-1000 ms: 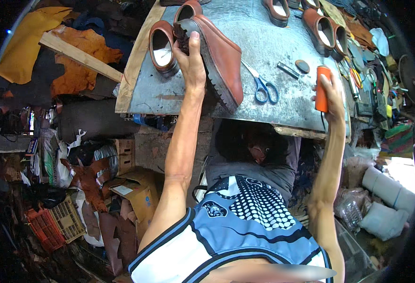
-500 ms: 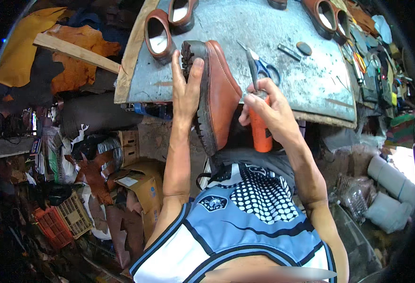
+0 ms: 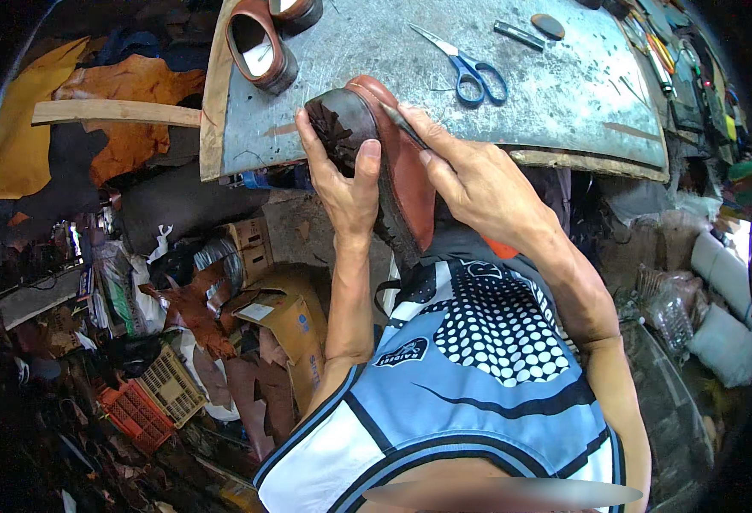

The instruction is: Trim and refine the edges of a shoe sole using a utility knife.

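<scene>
Left hand (image 3: pixel 348 192): thumb-and-fingers cupped, holding brown shoe (image 3: pixel 412 197) | right hand (image 3: pixel 489 184): curled around orange tool (image 3: pixel 502 249)

The shoe (image 3: pixel 409 190) is reddish-brown, the jersey (image 3: pixel 503 363) white-dotted.

My right fingers (image 3: pixel 432 135) cover most of the slim tool (image 3: pixel 403 122) which lies against the brown shoe (image 3: pixel 410 184); I cannot see if it joins the orange piece (image 3: pixel 502 249), mostly hidden behind my right wrist (image 3: pixel 534 235). My left fingers (image 3: pixel 310 141) hide a part of the dark sole (image 3: pixel 352 107), and the opening of this shoe is out of my sight. The upper edge cuts another shoe (image 3: pixel 302 18) and the far side of the bench (image 3: pixel 376 77). One patch (image 3: pixel 504 494) at the lower edge is blurred. The crowded tools (image 3: pixel 663 68) on the right are too small to tell.
</scene>
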{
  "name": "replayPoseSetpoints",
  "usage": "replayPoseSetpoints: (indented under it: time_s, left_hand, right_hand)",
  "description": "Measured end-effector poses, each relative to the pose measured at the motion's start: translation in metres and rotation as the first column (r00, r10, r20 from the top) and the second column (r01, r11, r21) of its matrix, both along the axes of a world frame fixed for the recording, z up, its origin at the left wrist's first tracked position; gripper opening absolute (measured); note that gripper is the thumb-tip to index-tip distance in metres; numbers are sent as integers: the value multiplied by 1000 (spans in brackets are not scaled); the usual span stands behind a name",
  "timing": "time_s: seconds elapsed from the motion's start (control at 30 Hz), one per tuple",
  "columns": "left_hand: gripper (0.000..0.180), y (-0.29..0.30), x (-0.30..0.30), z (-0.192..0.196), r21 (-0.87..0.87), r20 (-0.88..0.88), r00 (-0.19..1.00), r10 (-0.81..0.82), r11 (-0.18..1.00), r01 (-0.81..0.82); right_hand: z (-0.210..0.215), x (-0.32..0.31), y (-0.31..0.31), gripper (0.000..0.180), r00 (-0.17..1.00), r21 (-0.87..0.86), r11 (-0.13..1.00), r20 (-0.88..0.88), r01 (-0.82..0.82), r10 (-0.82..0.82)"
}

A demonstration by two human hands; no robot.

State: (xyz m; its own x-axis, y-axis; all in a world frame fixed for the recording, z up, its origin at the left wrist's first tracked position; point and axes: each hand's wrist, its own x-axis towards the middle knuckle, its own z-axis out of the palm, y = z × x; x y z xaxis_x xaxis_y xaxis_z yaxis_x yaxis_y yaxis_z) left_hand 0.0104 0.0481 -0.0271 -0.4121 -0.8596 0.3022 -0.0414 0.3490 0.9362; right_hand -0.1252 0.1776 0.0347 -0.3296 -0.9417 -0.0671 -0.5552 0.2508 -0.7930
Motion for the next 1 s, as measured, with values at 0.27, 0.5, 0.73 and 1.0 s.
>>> replayPoseSetpoints:
  time_s: [0.27,0.5,0.73,1.0]
  left_hand:
    - [107,-5,5,-11,-75,48,999,-4,997,7]
    - [106,-4,2,-7,-72,39,999,-16,997,18]
    - [105,-4,2,-4,-58,43,999,-11,998,13]
    - [106,-7,3,-11,-18,15,1000,-11,1000,11]
  right_hand:
    - [-1,3,3,55,999,1,1000,-29,-14,14]
    - [-6,6,4,58,992,-65,998,-123,-16,8]
    - [-6,9,6,60,992,-47,999,-122,-18,12]
    - [-9,14,0,59,996,-93,995,-83,18,-26]
